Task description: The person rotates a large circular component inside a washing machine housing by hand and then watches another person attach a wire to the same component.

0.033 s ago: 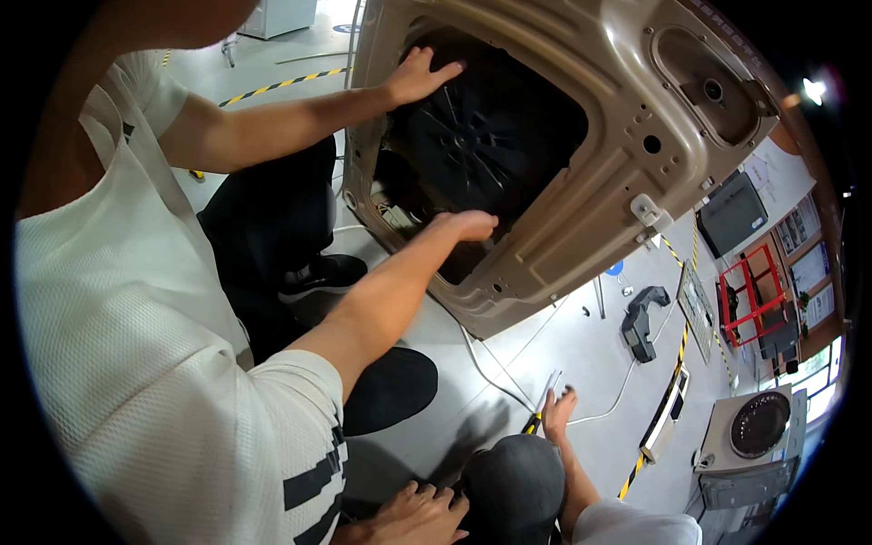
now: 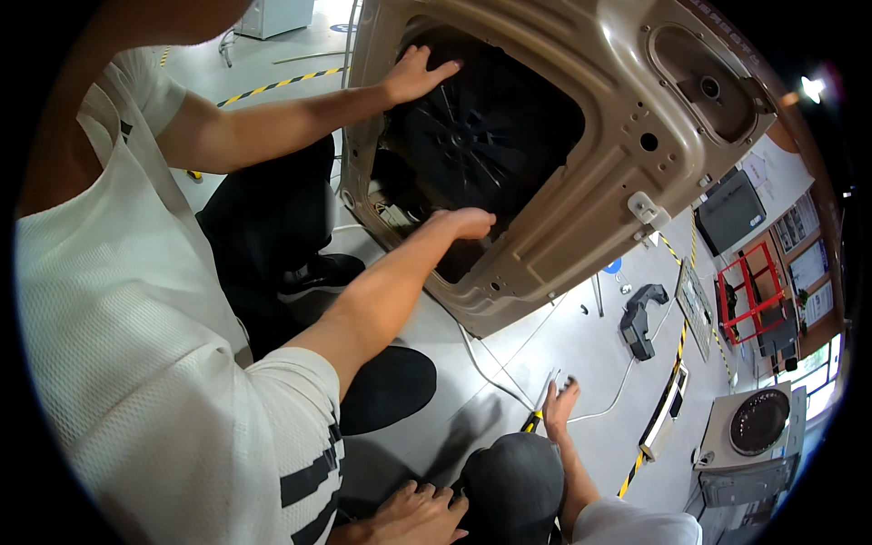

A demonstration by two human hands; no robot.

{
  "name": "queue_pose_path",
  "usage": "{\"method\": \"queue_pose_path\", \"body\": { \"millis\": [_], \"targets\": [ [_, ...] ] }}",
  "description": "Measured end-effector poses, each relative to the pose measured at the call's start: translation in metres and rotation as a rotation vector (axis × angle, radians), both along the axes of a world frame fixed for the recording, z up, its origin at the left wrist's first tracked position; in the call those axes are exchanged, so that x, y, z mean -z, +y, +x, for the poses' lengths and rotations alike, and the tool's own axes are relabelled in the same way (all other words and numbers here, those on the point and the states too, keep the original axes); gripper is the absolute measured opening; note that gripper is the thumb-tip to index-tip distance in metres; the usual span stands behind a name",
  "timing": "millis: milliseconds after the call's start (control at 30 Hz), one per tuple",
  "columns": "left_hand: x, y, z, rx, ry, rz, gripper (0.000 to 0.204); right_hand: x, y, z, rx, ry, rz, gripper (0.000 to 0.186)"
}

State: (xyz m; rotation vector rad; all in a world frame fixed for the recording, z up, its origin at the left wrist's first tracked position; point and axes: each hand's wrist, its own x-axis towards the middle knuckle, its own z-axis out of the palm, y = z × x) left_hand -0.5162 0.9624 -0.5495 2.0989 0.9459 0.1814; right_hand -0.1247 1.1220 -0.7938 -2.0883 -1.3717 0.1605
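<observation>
My left hand [image 2: 418,516] lies at the lower edge with its fingers spread, beside my dark-clad knee [image 2: 513,486]. On the knee's other side my right hand [image 2: 559,404] is raised, its fingers loosely bent and apart. Close to its thumb side is a hand tool with a yellow-and-black handle [image 2: 532,421] and a thin metal end; it seems to lie on the floor. A co-worker in a white shirt [image 2: 163,363] reaches both hands into the opening of a beige metal machine cabinet [image 2: 545,263]. Those hands touch a black round tub [image 2: 486,168] with a spoked back.
A white cable [image 2: 486,372] runs across the floor near the cabinet. Further right are a dark curved part [image 2: 643,322], a flat metal panel [image 2: 695,309], a long white panel [image 2: 666,413] and a front-loading washer [image 2: 749,425]. A red frame [image 2: 749,292] stands behind them.
</observation>
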Motion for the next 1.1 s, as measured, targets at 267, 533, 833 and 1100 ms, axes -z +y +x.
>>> {"method": "queue_pose_path", "body": {
  "millis": [267, 533, 833, 1100],
  "targets": [
    [-0.001, 0.0, 0.002, 0.007, 0.014, -0.017, 0.038, -0.2, 0.06, -0.108, -0.397, -0.277, 0.672, 0.049],
    [-0.005, 0.009, -0.003, 0.017, 0.017, 0.026, 0.038, -0.31, 0.118, -0.143, -0.414, -0.303, 0.918, 0.06],
    [0.024, 0.023, 0.007, 0.132, 0.098, -0.014, 0.049, -0.333, 0.145, -0.146, -0.347, -0.441, 0.956, 0.099],
    [0.018, 0.024, 0.006, 0.123, 0.122, -0.063, 0.046, -0.337, 0.148, -0.155, -0.414, -0.281, 0.918, 0.099]
  ]
}}
